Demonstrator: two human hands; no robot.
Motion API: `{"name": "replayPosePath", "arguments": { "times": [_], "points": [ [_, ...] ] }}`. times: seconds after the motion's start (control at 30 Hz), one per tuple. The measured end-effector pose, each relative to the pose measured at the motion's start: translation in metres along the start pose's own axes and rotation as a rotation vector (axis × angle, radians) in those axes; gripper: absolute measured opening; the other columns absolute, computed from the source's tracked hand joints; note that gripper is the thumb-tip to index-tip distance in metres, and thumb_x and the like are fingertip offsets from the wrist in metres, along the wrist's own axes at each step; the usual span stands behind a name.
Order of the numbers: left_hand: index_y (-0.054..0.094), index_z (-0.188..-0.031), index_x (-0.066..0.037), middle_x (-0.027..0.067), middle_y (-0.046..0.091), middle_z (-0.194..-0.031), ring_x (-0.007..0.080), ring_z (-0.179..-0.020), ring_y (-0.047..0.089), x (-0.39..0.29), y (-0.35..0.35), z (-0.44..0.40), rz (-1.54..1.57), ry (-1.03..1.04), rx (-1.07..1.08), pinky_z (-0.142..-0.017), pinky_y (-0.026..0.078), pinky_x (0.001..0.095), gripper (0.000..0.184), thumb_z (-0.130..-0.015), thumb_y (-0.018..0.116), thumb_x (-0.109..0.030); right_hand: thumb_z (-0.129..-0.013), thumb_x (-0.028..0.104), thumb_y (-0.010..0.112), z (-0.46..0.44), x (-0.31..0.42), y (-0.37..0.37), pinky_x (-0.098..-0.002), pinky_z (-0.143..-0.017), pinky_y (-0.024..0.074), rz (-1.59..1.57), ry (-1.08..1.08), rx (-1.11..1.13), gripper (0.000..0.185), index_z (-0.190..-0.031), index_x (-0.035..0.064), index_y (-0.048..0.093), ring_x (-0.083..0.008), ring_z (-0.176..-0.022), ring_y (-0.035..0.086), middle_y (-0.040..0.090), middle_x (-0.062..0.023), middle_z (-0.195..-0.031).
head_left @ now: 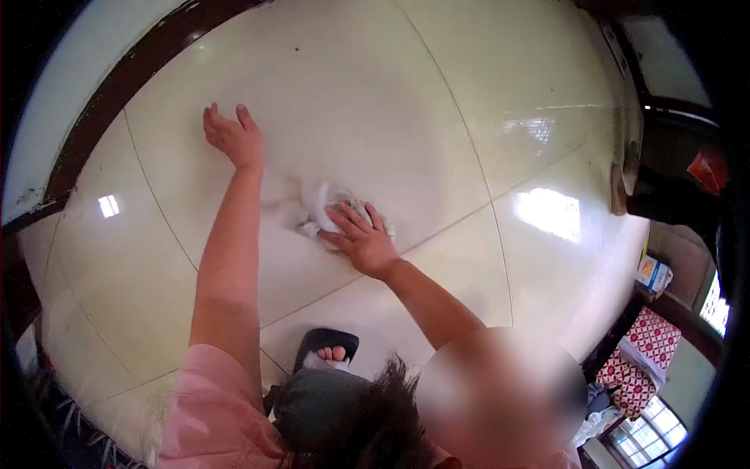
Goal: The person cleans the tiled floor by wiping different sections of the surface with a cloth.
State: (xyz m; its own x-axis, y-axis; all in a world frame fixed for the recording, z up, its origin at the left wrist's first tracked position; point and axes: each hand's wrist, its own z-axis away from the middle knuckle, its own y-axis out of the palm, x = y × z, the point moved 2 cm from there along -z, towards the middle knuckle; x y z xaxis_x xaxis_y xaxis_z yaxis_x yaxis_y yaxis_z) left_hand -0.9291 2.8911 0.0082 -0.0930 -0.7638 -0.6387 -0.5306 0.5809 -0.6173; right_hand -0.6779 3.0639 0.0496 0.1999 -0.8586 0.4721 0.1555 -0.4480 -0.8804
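My right hand (363, 238) presses down on a crumpled whitish cloth (316, 202) against the tiled floor (375, 117), its fingers spread over the bunched fabric. Part of the cloth shows past the fingertips and to the left of the hand, slightly blurred. To the upper left, my left hand (234, 137) is stretched out with fingers apart and nothing in it. It is away from the cloth, over the pale tiles; whether it touches the floor I cannot tell. Below the cloth, a foot in a dark slipper (312, 344) rests on the floor.
A dark brown border (101, 117) runs along the wall at the upper left. On the right are a small box (655, 273), a red-and-white patterned cloth (652, 336) and a red item (707, 168). Window light reflects off the glossy tiles.
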Motion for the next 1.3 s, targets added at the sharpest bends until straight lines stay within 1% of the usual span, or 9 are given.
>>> {"name": "replayPosePath", "arguments": {
  "times": [0.37,0.5,0.57,0.77,0.93,1.03,1.1,1.2,1.3],
  "points": [
    [0.035,-0.122,-0.003,0.0153,0.031,-0.131,0.0330,-0.125,0.025,-0.015,0.008,-0.007,-0.405,-0.035,0.246,-0.101,0.019,0.0542,0.053,-0.081,0.052,-0.033,-0.081,0.017,0.046,-0.044,-0.012,0.001,-0.0488,-0.106,0.0131,0.015,-0.043,0.361,0.044,-0.124,0.0280,0.044,-0.0218,-0.132,0.018,0.020,-0.0003,-0.143],
    [0.035,-0.122,-0.002,0.0133,0.031,-0.132,0.0308,-0.125,0.025,-0.019,0.014,-0.005,-0.429,-0.073,0.334,-0.102,0.018,0.0501,0.051,-0.083,0.049,-0.032,-0.084,0.024,0.046,-0.086,-0.042,-0.030,-0.0447,-0.108,0.0122,0.080,-0.264,0.501,0.039,-0.123,0.0271,0.047,-0.0195,-0.132,0.017,0.022,0.0011,-0.142],
    [0.037,-0.122,-0.003,0.0109,0.031,-0.133,0.0306,-0.125,0.026,-0.012,0.017,-0.004,-0.417,-0.071,0.322,-0.102,0.019,0.0505,0.050,-0.083,0.050,-0.033,-0.078,0.018,0.049,-0.125,-0.063,-0.032,-0.0444,-0.107,0.0162,-0.020,-0.239,0.369,0.044,-0.121,0.0259,0.049,-0.0195,-0.130,0.023,0.025,-0.0003,-0.141],
    [0.036,-0.123,-0.004,0.0111,0.031,-0.133,0.0297,-0.124,0.027,-0.021,0.017,-0.007,-0.437,-0.076,0.337,-0.103,0.018,0.0464,0.044,-0.085,0.047,-0.023,-0.084,0.022,0.044,-0.249,-0.103,-0.044,-0.0440,-0.106,0.0174,0.154,-0.235,0.057,0.036,-0.120,0.0244,0.050,-0.0220,-0.128,0.026,0.031,-0.0026,-0.137],
    [0.030,-0.127,-0.003,0.0137,0.029,-0.133,0.0305,-0.124,0.025,-0.019,0.020,-0.001,-0.514,0.062,0.330,-0.102,0.018,0.0454,0.049,-0.087,0.046,-0.026,-0.084,0.020,0.044,-0.284,-0.202,-0.074,-0.0444,-0.098,0.0301,0.223,0.184,-0.284,0.035,-0.118,0.0221,0.050,-0.0274,-0.122,0.033,0.040,-0.0111,-0.128],
    [0.032,-0.126,-0.004,0.0144,0.031,-0.132,0.0304,-0.124,0.025,-0.020,0.021,0.003,-0.532,0.123,0.313,-0.101,0.019,0.0452,0.049,-0.087,0.046,-0.029,-0.083,0.019,0.048,-0.213,-0.292,-0.107,-0.0412,-0.098,0.0318,0.555,0.475,-0.382,0.037,-0.120,0.0219,0.049,-0.0303,-0.116,0.040,0.042,-0.0136,-0.126],
    [0.035,-0.125,-0.004,0.0138,0.031,-0.132,0.0296,-0.124,0.026,-0.013,0.024,0.003,-0.555,0.115,0.294,-0.101,0.020,0.0449,0.047,-0.087,0.044,-0.031,-0.081,0.016,0.050,-0.128,-0.321,-0.135,-0.0397,-0.100,0.0287,0.280,0.738,-0.490,0.043,-0.123,0.0218,0.046,-0.0305,-0.122,0.034,0.036,-0.0154,-0.132],
    [0.038,-0.123,-0.004,0.0134,0.030,-0.133,0.0292,-0.123,0.027,-0.011,0.025,0.002,-0.559,0.100,0.294,-0.101,0.021,0.0452,0.045,-0.088,0.043,-0.032,-0.082,0.013,0.047,0.017,-0.366,-0.130,-0.0409,-0.103,0.0240,0.339,1.040,-0.539,0.046,-0.127,0.0221,0.041,-0.0316,-0.127,0.025,0.031,-0.0166,-0.135],
    [0.040,-0.123,-0.005,0.0149,0.034,-0.131,0.0303,-0.123,0.029,-0.006,0.026,0.003,-0.488,0.153,0.215,-0.100,0.021,0.0456,0.046,-0.089,0.043,-0.035,-0.083,0.015,0.046,0.181,-0.391,-0.108,-0.0434,-0.103,0.0224,0.492,1.167,-0.604,0.038,-0.121,0.0131,0.047,-0.0344,-0.122,0.032,0.038,-0.0130,-0.132]
  ]
}}
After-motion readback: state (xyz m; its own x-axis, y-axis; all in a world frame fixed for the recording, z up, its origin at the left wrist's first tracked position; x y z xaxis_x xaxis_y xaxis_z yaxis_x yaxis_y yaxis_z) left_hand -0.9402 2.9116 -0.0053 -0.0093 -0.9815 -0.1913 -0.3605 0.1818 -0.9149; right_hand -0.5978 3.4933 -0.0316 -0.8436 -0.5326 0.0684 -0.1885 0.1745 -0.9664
